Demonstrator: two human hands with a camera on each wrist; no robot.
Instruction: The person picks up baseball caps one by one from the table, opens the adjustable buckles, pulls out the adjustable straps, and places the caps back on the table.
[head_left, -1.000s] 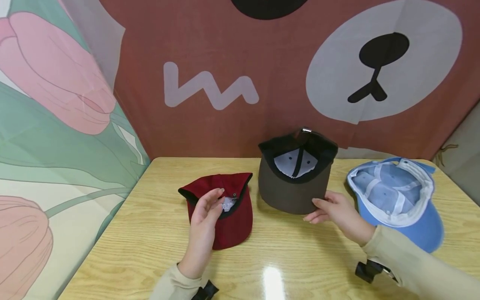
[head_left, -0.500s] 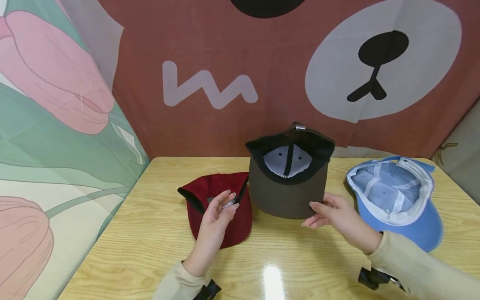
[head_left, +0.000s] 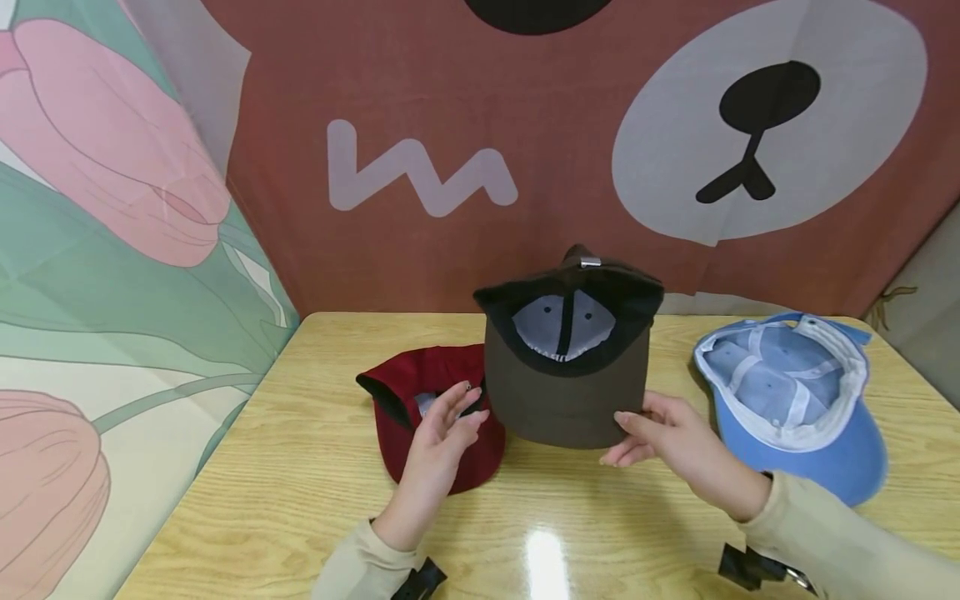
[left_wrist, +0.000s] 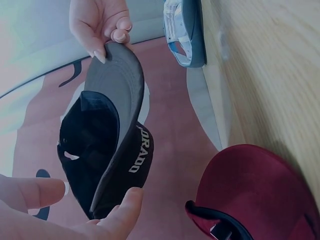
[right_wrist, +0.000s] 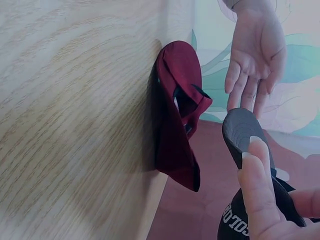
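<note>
A dark grey-brown baseball cap [head_left: 566, 408] is raised off the table, its hollow inside facing the head camera and its brim downward. My right hand [head_left: 682, 437] pinches the brim's right corner between thumb and fingers. White letters show on the cap's front [left_wrist: 142, 150] in the left wrist view. My left hand [head_left: 438, 450] is held up by the brim's left edge, fingers fairly straight and holding nothing; whether its fingertips touch the brim I cannot tell. Behind that hand a dark red cap [head_left: 480, 462] lies on the table, partly covered by the hand and the dark cap.
A light blue cap [head_left: 840, 467] lies upturned at the table's right side, beyond my right forearm. The wooden table [head_left: 285, 467] ends at a brown cloth backdrop [head_left: 405, 258] with a bear print. A flowered cloth [head_left: 150, 333] hangs along the left.
The dark cap has moved left and slightly nearer in my right hand, now overlapping the red cap. My left hand has shifted right, toward the dark cap's brim.
</note>
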